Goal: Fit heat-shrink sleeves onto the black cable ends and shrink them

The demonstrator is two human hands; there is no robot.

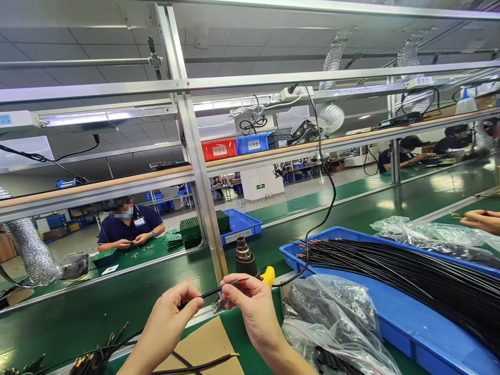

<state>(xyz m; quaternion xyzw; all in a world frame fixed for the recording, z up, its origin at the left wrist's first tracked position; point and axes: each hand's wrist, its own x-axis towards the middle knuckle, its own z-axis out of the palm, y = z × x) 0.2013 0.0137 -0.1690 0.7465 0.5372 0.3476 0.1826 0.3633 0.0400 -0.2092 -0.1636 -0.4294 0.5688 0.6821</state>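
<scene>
The left hand [170, 312] pinches a black cable [211, 293] between thumb and forefinger, its other fingers curled in; the right hand [253, 307], just to the right of it, is closed with thumb and fingertips on the end of the same cable, where thin leads, one of them red, show along the forefinger; the cable is thus held up between the two hands, tilted slightly upward to the right, above the near edge of the green bench; below the hands lies a piece of cardboard [211, 338] with more cut cables [219, 360] across it, and at the near left is a bundle of cables [94, 359] with coloured wire ends; just beyond the right hand stands a heat gun [244, 263], nozzle up, with a yellow part [268, 276] beside it; to the right, clear plastic bags [332, 307] rest against a long blue tray [375, 302], in which a thick sheaf of black cables [390, 276] lies; at the right edge another person's hand [484, 221] holds thin wire ends; on the far left a seated co-worker [130, 224] in a dark shirt works with both hands low over a green surface; on the shelf above, a red bin [219, 150] stands beside a blue bin [252, 144]
</scene>
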